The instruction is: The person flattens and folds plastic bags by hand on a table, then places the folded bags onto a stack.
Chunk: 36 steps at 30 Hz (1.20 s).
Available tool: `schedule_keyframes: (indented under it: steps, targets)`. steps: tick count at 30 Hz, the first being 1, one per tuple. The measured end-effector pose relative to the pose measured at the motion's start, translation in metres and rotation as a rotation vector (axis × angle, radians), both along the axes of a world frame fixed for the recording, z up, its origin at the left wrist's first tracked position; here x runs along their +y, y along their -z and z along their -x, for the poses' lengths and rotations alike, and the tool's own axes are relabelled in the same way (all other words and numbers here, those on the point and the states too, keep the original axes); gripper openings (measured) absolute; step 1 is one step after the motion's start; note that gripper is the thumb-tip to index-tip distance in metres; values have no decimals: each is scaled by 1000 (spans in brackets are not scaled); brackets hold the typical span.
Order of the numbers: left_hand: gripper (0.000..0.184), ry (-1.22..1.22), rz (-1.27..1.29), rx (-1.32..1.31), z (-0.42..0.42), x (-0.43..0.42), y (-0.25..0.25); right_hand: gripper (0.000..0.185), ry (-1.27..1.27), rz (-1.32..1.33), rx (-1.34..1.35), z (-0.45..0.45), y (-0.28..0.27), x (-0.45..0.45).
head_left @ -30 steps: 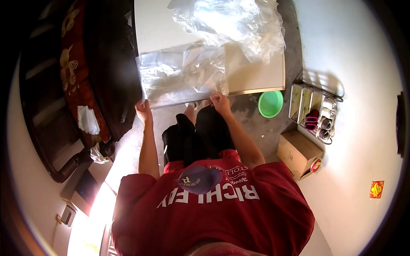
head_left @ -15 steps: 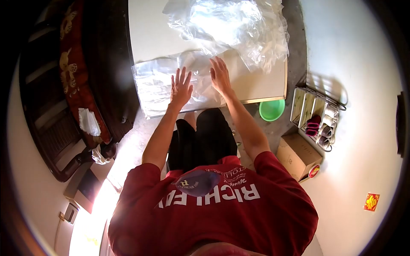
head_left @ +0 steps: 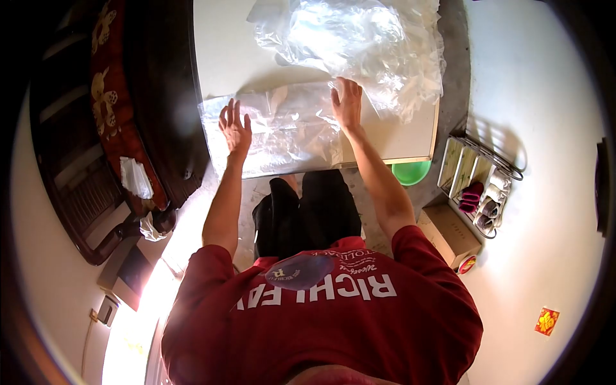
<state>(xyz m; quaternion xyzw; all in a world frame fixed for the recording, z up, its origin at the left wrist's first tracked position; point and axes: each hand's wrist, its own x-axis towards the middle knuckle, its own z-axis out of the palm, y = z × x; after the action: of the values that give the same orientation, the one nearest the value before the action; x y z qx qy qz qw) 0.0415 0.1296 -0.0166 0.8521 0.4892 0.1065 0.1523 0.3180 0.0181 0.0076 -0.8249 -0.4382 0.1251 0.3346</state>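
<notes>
A clear plastic bag [head_left: 292, 125] lies spread along the near edge of the table [head_left: 221, 48], its surface wrinkled and shiny. My left hand [head_left: 237, 133] rests at the bag's left part, fingers apart and slightly bent. Near the bag's far right corner is my right hand [head_left: 348, 110], its thumb apart from the fingers, which reach the bag's far edge. Neither hand visibly grips anything. Beyond them, a heap of crumpled clear plastic bags [head_left: 346, 32] covers the far right of the table, close to my right fingertips.
A green basin [head_left: 411, 172] sits on the floor, partly under the table's right corner. To the right are a shoe rack [head_left: 478, 183] with shoes and a cardboard box [head_left: 447, 234]. A dark wooden bench [head_left: 83, 212] stands on the left, with a white plastic bag [head_left: 135, 178] on it.
My hands have moved apart, the left one leftward and the right one rightward toward the bag's far corner. The bag now lies flatter. The view has shifted slightly.
</notes>
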Motion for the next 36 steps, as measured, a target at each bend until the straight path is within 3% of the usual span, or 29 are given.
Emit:
schedule_keyframes:
  steps: [6,11,16,20,22,24,25,26,28,32,36]
  targets:
    - [61,-25,143,192,6,33,-10,48,-473,138,-197,37,7,-12]
    - [24,49,-72,78,15,59,-4,57,-454,242,-210,45,16,-22]
    - [17,48,-64,95,21,73,-10,58,-482,260,-236,38,20,-26]
    - [20,-10,-75,70,20,65,-20,57,-495,267,-240,35,21,-25]
    - [28,-68,-265,-16,6,52,-28,55,-495,262,-241,34,24,-22]
    - [41,73,-59,-104,0,26,-20,54,-496,262,-241,37,24,-22]
    - [54,193,-134,162,-4,8,-17,53,-461,270,-235,42,21,-21]
    - [61,284,20,198,-8,-6,-14,52,-427,278,-230,48,18,-20]
    - [60,389,108,149,-12,-30,-12,52,-412,234,-209,65,8,-21]
    - [58,371,157,156,-9,-46,-2,50,-391,213,-112,93,14,-38]
    - [62,199,56,180,13,-29,12,49,-366,297,-203,84,23,-48]
